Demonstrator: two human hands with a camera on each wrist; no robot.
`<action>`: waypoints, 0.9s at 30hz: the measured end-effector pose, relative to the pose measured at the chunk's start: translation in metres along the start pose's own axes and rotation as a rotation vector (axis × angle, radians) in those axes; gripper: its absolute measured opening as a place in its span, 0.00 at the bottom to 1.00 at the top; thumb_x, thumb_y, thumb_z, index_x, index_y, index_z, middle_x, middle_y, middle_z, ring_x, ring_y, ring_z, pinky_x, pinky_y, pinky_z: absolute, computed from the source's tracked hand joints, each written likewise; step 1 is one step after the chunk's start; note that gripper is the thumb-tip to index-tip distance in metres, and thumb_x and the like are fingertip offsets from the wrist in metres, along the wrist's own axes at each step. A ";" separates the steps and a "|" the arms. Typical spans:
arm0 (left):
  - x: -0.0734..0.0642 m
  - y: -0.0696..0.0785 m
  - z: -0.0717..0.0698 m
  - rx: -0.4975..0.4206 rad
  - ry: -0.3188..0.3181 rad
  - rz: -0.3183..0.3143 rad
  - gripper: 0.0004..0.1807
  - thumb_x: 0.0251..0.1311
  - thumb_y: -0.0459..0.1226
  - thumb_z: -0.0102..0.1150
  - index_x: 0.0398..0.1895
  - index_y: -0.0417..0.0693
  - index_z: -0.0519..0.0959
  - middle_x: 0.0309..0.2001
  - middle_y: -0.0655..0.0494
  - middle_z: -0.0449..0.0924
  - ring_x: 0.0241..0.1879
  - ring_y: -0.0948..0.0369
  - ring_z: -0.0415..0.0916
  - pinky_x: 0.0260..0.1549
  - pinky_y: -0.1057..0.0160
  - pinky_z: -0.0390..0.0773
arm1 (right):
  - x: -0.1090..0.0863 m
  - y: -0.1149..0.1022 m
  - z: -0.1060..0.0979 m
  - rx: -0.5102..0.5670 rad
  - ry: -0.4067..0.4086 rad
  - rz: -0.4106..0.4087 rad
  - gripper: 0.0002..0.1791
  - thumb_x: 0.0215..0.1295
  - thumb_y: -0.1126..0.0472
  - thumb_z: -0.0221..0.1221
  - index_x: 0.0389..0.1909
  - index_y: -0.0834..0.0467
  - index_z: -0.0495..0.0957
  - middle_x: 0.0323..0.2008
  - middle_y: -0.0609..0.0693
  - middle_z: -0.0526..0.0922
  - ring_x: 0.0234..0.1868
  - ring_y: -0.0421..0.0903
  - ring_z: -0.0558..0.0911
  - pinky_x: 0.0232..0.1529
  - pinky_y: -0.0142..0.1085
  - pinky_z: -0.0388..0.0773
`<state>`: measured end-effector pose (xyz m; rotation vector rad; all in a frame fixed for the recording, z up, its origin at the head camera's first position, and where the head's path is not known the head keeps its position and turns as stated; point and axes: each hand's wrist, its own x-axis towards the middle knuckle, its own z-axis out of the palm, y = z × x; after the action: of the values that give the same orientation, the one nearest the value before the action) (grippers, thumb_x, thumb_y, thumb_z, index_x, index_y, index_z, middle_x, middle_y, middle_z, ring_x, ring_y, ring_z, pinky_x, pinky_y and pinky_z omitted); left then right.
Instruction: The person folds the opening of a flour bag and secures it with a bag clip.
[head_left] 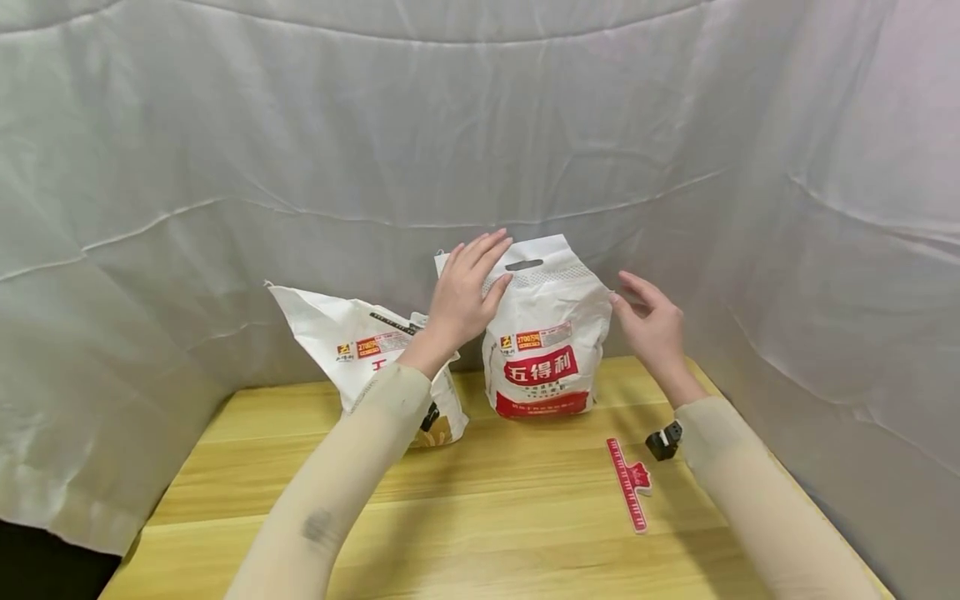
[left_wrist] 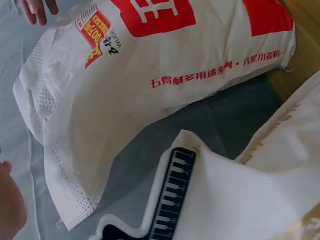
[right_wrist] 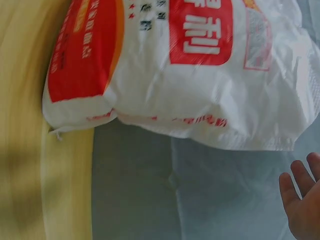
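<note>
A white flour bag (head_left: pixel 547 321) with red print stands upright at the back of the table, its handle slot at the top. My left hand (head_left: pixel 463 293) is at the bag's upper left, fingers extended and overlapping its top edge in the head view. By the upper right corner is my right hand (head_left: pixel 654 327), fingers loosely bent with nothing in them; the right wrist view shows a gap between its fingers (right_wrist: pixel 300 177) and the bag. To the left, a second flour bag (head_left: pixel 322 333) leans over, partly hidden by my left arm. A black-and-white keyboard-patterned bag clip (left_wrist: pixel 172 195) sits on its top.
On the wooden table (head_left: pixel 510 525), a red bag clip (head_left: pixel 628 487) lies at the front right. A small black device (head_left: pixel 663 442) shows at my right sleeve. Grey cloth (head_left: pixel 480 133) hangs behind the bags and along both sides.
</note>
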<state>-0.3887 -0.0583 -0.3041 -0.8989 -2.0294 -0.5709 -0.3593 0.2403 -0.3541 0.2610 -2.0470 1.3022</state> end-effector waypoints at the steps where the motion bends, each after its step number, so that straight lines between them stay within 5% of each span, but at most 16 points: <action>1: 0.003 0.000 0.000 0.004 -0.036 -0.013 0.28 0.75 0.41 0.58 0.75 0.46 0.70 0.76 0.52 0.68 0.75 0.50 0.64 0.76 0.43 0.56 | 0.001 0.002 0.000 -0.006 -0.004 -0.001 0.23 0.72 0.59 0.65 0.66 0.57 0.80 0.65 0.53 0.81 0.59 0.59 0.84 0.55 0.31 0.81; 4: 0.010 0.002 0.003 0.009 -0.128 -0.041 0.29 0.76 0.42 0.57 0.77 0.48 0.68 0.78 0.54 0.65 0.76 0.53 0.62 0.77 0.46 0.54 | 0.004 0.007 0.000 -0.050 -0.018 0.010 0.23 0.72 0.58 0.65 0.65 0.57 0.80 0.63 0.57 0.82 0.56 0.60 0.85 0.49 0.24 0.79; 8: 0.018 0.005 0.007 0.003 -0.171 -0.051 0.30 0.75 0.42 0.57 0.77 0.48 0.68 0.78 0.54 0.65 0.76 0.54 0.62 0.77 0.49 0.55 | 0.005 0.012 0.001 -0.117 -0.048 0.021 0.23 0.72 0.58 0.65 0.65 0.58 0.80 0.61 0.60 0.83 0.52 0.61 0.87 0.43 0.17 0.73; 12: 0.026 0.008 0.012 0.011 -0.191 -0.050 0.30 0.76 0.43 0.57 0.78 0.49 0.67 0.78 0.55 0.64 0.76 0.56 0.62 0.77 0.52 0.56 | 0.006 0.015 0.002 -0.140 -0.072 0.015 0.23 0.73 0.59 0.64 0.65 0.60 0.80 0.61 0.61 0.83 0.53 0.60 0.87 0.52 0.33 0.83; 16: 0.037 0.012 0.017 0.038 -0.232 -0.058 0.30 0.77 0.45 0.55 0.79 0.50 0.66 0.79 0.57 0.62 0.77 0.58 0.59 0.77 0.52 0.54 | 0.005 0.015 0.002 -0.130 -0.093 0.034 0.23 0.74 0.59 0.62 0.66 0.61 0.79 0.61 0.63 0.83 0.54 0.62 0.86 0.56 0.53 0.81; 27: 0.057 0.021 0.028 0.111 -0.343 -0.101 0.32 0.78 0.49 0.51 0.81 0.54 0.61 0.80 0.59 0.59 0.78 0.60 0.57 0.78 0.54 0.51 | 0.008 0.017 0.007 -0.122 -0.182 0.059 0.25 0.76 0.58 0.59 0.70 0.61 0.75 0.64 0.60 0.81 0.60 0.60 0.83 0.60 0.52 0.79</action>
<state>-0.4093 -0.0041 -0.2711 -0.8779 -2.4008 -0.3717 -0.3770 0.2442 -0.3635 0.2735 -2.2942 1.2209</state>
